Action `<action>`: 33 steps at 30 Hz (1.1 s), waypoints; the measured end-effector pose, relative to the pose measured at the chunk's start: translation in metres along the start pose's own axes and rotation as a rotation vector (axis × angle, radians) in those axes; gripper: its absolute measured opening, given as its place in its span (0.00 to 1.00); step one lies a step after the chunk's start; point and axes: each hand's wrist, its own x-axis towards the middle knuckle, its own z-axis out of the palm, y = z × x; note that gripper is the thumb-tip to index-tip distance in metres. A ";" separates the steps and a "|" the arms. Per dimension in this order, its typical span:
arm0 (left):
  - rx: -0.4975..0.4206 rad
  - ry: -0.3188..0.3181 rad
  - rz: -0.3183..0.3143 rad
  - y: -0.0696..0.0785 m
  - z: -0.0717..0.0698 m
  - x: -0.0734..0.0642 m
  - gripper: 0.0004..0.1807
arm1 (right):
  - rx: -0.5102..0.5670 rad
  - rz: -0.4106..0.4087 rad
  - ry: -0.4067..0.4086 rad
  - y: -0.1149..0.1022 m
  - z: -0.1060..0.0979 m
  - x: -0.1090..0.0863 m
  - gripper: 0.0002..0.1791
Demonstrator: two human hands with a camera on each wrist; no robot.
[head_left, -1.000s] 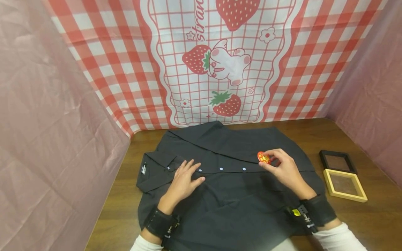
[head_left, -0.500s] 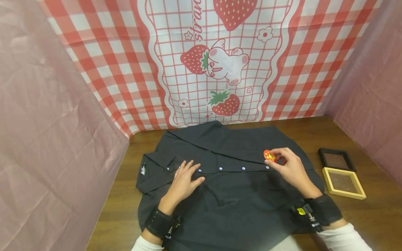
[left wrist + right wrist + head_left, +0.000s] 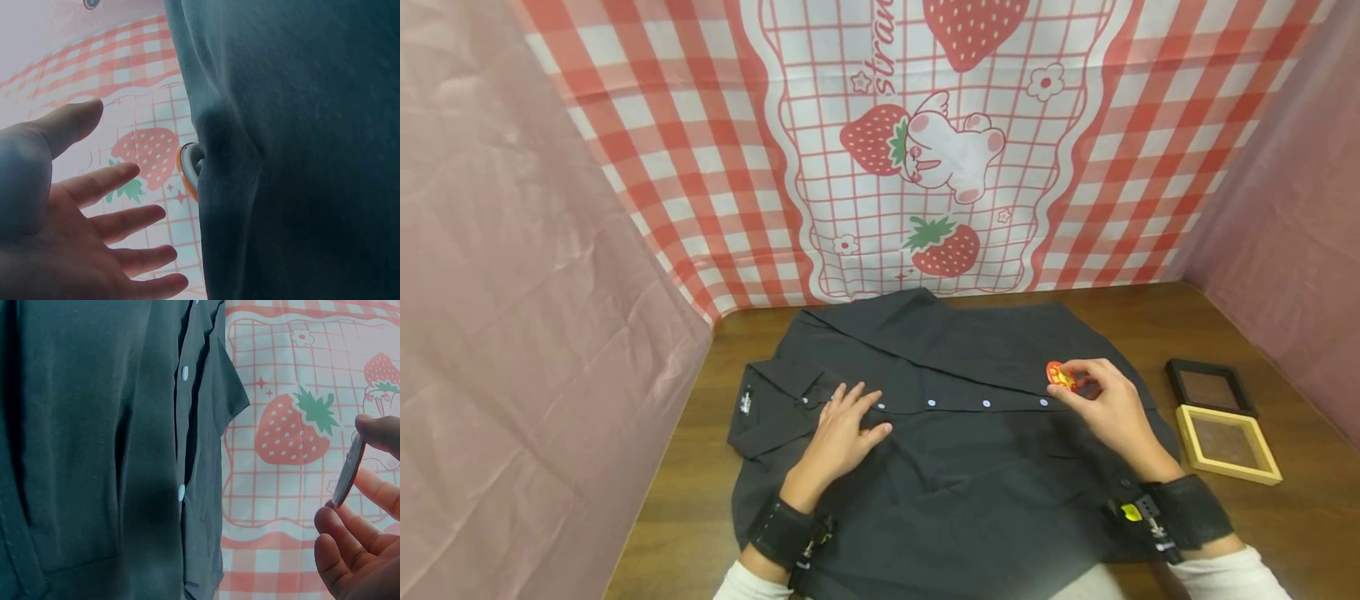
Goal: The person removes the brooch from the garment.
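Note:
A dark button-up shirt (image 3: pixel 955 483) lies spread on the table, its collar to the left and a row of pale buttons running across. My left hand (image 3: pixel 841 437) rests on its front near the collar, fingers spread and holding nothing. Between thumb and fingertips, my right hand (image 3: pixel 1108 412) pinches a round red and yellow badge (image 3: pixel 1060 377), held over the shirt close to the rightmost visible button (image 3: pixel 1043 402). The right wrist view shows the badge (image 3: pixel 350 465) edge-on as a thin disc. From the left wrist, the badge's pale back (image 3: pixel 192 164) and orange rim peek past the cloth.
On the wooden table (image 3: pixel 1150 321) to the right lie a black frame (image 3: pixel 1176 385) and a pale yellow frame (image 3: pixel 1234 472), side by side. A strawberry-patterned checked cloth (image 3: pixel 925 183) hangs at the back. Pink cloth walls (image 3: pixel 550 292) close off both sides.
My right hand has moved a little to the right with the badge, uncovering another shirt button. My left hand has stayed in place on the shirt.

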 end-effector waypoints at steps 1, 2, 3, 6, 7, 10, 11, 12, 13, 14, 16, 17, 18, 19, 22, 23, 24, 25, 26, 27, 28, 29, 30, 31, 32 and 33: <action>0.000 -0.002 -0.001 0.000 0.000 0.000 0.29 | -0.002 0.002 0.008 0.001 0.000 0.000 0.19; 0.000 -0.004 -0.002 -0.001 0.000 0.000 0.29 | -0.004 0.004 0.015 0.001 0.000 -0.001 0.19; 0.004 -0.003 0.000 -0.001 0.000 0.000 0.29 | -0.006 0.006 0.022 0.001 0.000 -0.001 0.19; 0.006 -0.008 0.008 -0.001 0.001 0.001 0.30 | -0.014 0.013 0.036 0.002 -0.002 -0.001 0.18; 0.003 -0.009 0.009 0.000 0.001 0.001 0.30 | -0.016 0.015 0.037 0.003 -0.003 -0.001 0.18; 0.002 -0.013 0.002 0.000 -0.001 -0.001 0.30 | -0.012 0.015 0.037 0.003 -0.005 0.000 0.18; 0.001 -0.013 -0.002 0.000 -0.002 -0.001 0.30 | -0.010 0.015 0.037 0.003 -0.005 0.000 0.18; 0.000 -0.014 -0.008 0.001 -0.003 -0.002 0.30 | -0.007 0.014 0.037 0.003 -0.006 0.000 0.18; -0.003 -0.013 -0.011 0.001 -0.004 -0.002 0.29 | -0.007 0.013 0.038 0.004 -0.007 0.000 0.18; -0.005 -0.014 -0.013 0.001 -0.004 -0.002 0.30 | -0.007 0.013 0.039 0.004 -0.008 0.000 0.18; -0.010 -0.017 -0.012 0.001 -0.004 -0.001 0.29 | -0.006 0.012 0.046 0.005 -0.011 0.001 0.18; -0.009 -0.021 -0.011 0.001 -0.004 -0.001 0.30 | -0.006 0.012 0.052 0.006 -0.012 0.001 0.18; -0.008 -0.026 -0.009 0.002 -0.004 -0.001 0.29 | -0.005 0.013 0.055 0.007 -0.013 0.000 0.18; -0.005 -0.029 -0.006 0.001 -0.003 0.000 0.29 | -0.005 0.014 0.059 0.008 -0.015 0.001 0.18; 0.002 -0.041 -0.004 0.001 -0.003 -0.001 0.29 | -0.006 0.020 0.068 0.010 -0.017 0.001 0.18; 0.003 -0.043 -0.002 0.001 -0.003 -0.002 0.29 | -0.009 0.023 0.069 0.011 -0.018 0.001 0.18; 0.004 -0.045 -0.002 0.001 -0.002 -0.002 0.29 | -0.013 0.026 0.069 0.012 -0.018 0.001 0.18; 0.006 -0.046 -0.001 0.000 -0.002 -0.002 0.29 | -0.016 0.029 0.069 0.013 -0.018 0.001 0.18; 0.002 -0.047 -0.001 0.000 -0.002 -0.002 0.29 | -0.018 0.031 0.068 0.013 -0.018 0.001 0.18; 0.000 -0.047 -0.002 0.000 -0.003 -0.002 0.29 | -0.019 0.032 0.066 0.014 -0.018 0.001 0.18; -0.002 -0.049 0.000 0.000 -0.003 -0.002 0.29 | -0.020 0.032 0.065 0.014 -0.019 0.000 0.18; -0.005 -0.051 0.000 0.000 -0.003 -0.002 0.29 | -0.019 0.034 0.065 0.014 -0.019 0.000 0.18; -0.007 -0.052 0.000 0.001 -0.003 -0.002 0.29 | -0.018 0.035 0.065 0.014 -0.020 0.000 0.18; -0.007 -0.053 0.001 0.001 -0.003 -0.001 0.29 | -0.019 0.035 0.063 0.014 -0.021 0.000 0.18; -0.010 -0.054 0.001 0.001 -0.004 -0.001 0.30 | -0.020 0.036 0.061 0.014 -0.022 0.000 0.18; -0.010 -0.054 0.000 0.001 -0.004 -0.001 0.30 | -0.022 0.037 0.058 0.014 -0.024 0.000 0.18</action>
